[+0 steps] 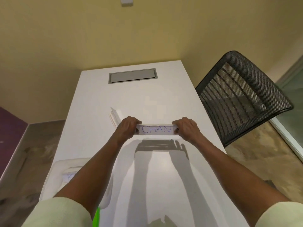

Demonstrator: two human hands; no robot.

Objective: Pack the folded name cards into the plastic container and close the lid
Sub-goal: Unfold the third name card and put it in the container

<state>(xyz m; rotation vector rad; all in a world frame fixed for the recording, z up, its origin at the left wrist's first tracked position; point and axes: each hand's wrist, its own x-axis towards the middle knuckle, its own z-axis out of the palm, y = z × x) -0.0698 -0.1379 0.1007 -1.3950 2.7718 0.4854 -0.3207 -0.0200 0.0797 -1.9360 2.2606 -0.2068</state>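
Here both hands, left hand [127, 127], right hand [186, 128], pinch one name card [156, 129]; one container [72, 176].

Name card [156, 129] held above bench [164, 99] centre, left hand [127, 126] at its left end, right hand [186, 128] at its right end. Clear stand [114, 117] on bench, just behind-left of left hand. Plastic container [65, 176] at bench near-left, under left forearm. Chair [242, 94] right of bench.

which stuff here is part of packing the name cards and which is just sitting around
Part of the job:
- name card marked CHAN, held at its ends by the left hand and right hand
- plastic container, near left, a card inside
- clear holder behind the left hand

Just there:
- mesh chair
- grey hatch in the table
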